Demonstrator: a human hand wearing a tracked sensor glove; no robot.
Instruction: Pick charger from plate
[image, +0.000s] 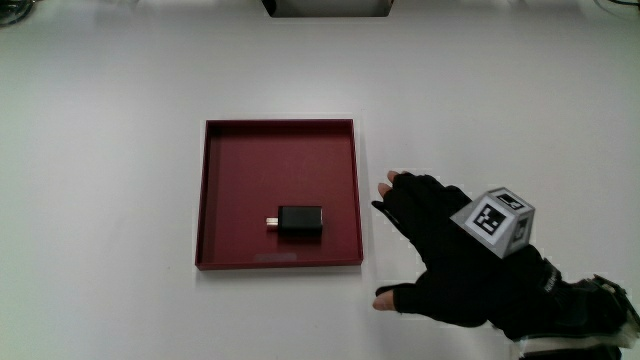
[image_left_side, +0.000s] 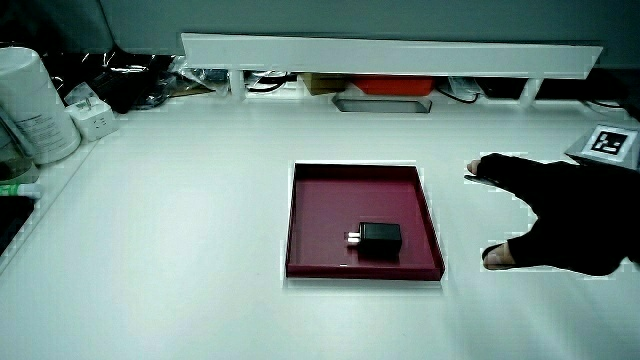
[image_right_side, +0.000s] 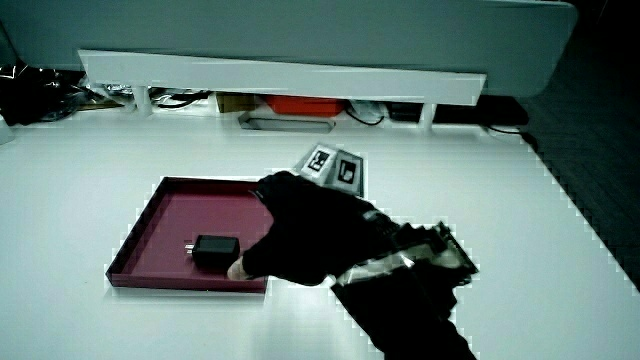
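Dark red and square, the plate (image: 212, 190) sits flat near the middle of the white table (image: 100, 200); its low rim runs all the way round. Black and blocky, the charger (image: 300, 222) lies inside it, close to the plate's edge nearest the person, with its small metal plug end pointing toward the middle of that edge; it shows plainly in both side views too (image_left_side: 380, 238) (image_right_side: 215, 250). Just beside the plate, off its rim, the hand (image: 440, 250) rests low over the bare table; its fingers (image: 395, 195) are spread and relaxed, thumb apart, holding nothing; the charger is untouched. On the glove's back sits the patterned cube (image: 497, 220); the forearm (image: 570, 310) runs off toward the table's near edge.
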